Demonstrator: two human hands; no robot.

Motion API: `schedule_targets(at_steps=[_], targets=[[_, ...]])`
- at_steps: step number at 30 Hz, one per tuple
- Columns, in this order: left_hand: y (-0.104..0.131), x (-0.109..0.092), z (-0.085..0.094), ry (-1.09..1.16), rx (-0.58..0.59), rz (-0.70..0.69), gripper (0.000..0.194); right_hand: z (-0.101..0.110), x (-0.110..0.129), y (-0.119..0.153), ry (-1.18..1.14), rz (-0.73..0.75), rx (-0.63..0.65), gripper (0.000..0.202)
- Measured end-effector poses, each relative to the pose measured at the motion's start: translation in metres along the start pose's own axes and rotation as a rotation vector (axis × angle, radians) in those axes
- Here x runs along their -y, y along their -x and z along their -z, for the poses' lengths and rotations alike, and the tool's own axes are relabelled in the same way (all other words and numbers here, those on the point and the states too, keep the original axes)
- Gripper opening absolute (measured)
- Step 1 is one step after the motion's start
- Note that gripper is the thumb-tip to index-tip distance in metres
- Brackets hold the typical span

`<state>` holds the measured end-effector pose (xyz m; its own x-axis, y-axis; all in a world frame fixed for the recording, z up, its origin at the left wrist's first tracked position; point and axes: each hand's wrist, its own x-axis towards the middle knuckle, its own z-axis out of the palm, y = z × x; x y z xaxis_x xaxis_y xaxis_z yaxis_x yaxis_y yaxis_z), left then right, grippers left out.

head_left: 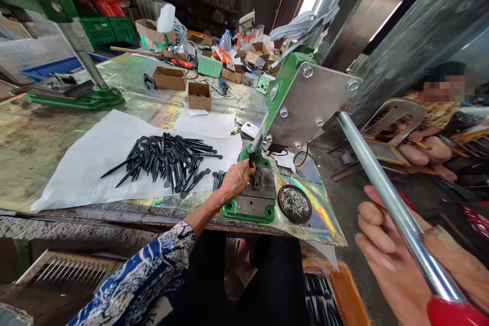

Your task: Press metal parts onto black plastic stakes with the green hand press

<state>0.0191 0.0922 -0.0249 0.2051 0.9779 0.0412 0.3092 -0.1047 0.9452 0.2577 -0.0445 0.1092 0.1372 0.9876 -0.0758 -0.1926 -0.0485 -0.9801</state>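
Note:
My left hand point(240, 178) is closed on a small black piece point(251, 160) at the metal fixture of a green hand press point(284, 97); the fingers hide much of the piece. My right hand point(405, 254) is loosely curled around the press's steel lever point(382, 188), just above its red grip point(454, 311). Left of the press, a heap of slim black plastic parts point(164, 160) lies on white paper point(80, 168). A round dark dish point(281, 209) of small silvery pins point(295, 200) sits right of the press base point(248, 211).
A second green press point(76, 94) stands at the table's left. Small cardboard boxes point(170, 78), a light green box point(209, 66) and clutter fill the back. An orange crate point(347, 295) with black parts is below the table edge. A person point(431, 112) sits at right.

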Motion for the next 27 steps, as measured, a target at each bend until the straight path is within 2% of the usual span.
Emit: schedule_targets(at_steps=[2, 4, 10, 19, 24, 27], targets=[[-0.001, 0.000, 0.000, -0.004, -0.006, 0.000, 0.012, 0.008, -0.003, -0.002, 0.040, -0.002, 0.006, 0.047], [-0.001, 0.001, -0.001, -0.005, -0.009, 0.004, 0.013, 0.007, -0.004, 0.000, 0.059, 0.020, -0.004, 0.047], [-0.001, -0.002, 0.000, -0.095, -0.013, -0.020, 0.016, -0.018, 0.001, 0.021, 0.103, 0.078, -0.038, 0.047], [-0.001, -0.015, 0.004, -0.397, 0.064, -0.081, 0.015, -0.033, 0.015, 0.031, 0.116, 0.031, -0.016, 0.049], [-0.004, -0.014, 0.004, -0.451, 0.102, -0.097, 0.015, -0.027, 0.018, 0.036, 0.119, -0.091, -0.105, 0.045], [-0.007, -0.010, 0.004, -0.441, 0.121, -0.121, 0.016, -0.023, 0.014, 0.036, 0.165, -0.200, -0.172, 0.051]])
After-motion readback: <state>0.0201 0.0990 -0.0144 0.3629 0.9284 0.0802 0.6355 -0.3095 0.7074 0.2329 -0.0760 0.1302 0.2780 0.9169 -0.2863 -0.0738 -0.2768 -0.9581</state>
